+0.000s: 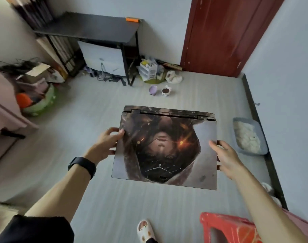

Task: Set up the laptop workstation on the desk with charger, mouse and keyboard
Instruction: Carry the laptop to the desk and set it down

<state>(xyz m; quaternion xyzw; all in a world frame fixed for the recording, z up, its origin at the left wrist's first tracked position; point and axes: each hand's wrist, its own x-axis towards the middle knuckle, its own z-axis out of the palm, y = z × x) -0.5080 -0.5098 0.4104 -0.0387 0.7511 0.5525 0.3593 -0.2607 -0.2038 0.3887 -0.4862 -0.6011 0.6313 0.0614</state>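
- The left hand (107, 142) grips the left edge of a closed laptop (163, 148) whose lid bears a dark printed picture; the thumb lies on top and the fingers are curled round the edge.
- The right hand (226, 158) grips the right edge, thumb on the lid, fingers underneath.
- The laptop is held level above the pale floor, well apart from the black desk (90, 28) by the wall.
- A red plastic stool (226, 227) stands near the right arm.

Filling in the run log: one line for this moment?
left hand, right hand: hold closed laptop by sides, above floor | desk: ahead, not reached
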